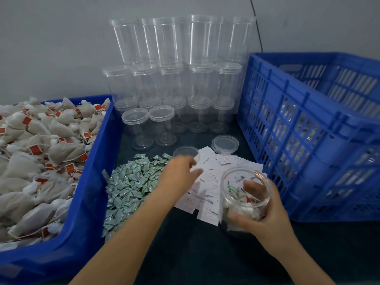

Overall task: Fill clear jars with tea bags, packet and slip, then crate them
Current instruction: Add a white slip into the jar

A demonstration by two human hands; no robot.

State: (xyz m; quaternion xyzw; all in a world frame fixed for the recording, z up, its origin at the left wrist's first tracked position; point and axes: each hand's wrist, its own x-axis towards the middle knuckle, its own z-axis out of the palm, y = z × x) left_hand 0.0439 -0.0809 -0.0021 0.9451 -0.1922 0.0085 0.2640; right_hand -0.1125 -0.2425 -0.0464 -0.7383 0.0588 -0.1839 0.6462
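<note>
Clear plastic jar (244,199), part-filled with tea bags and a green packet, sits tilted in the right hand (265,219), fingers curled round its wall. Left hand (181,171) hovers over the paper slips (207,182), fingers loosely bent; whether it pinches one, can't tell. Light, slick, thin-walled: I'd grip mid-body, gently.

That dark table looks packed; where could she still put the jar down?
Bare table lies near her, between the blue bin and the crate, below the slips. Farther back, green packets, loose lids and stacked jars crowd it.
</note>
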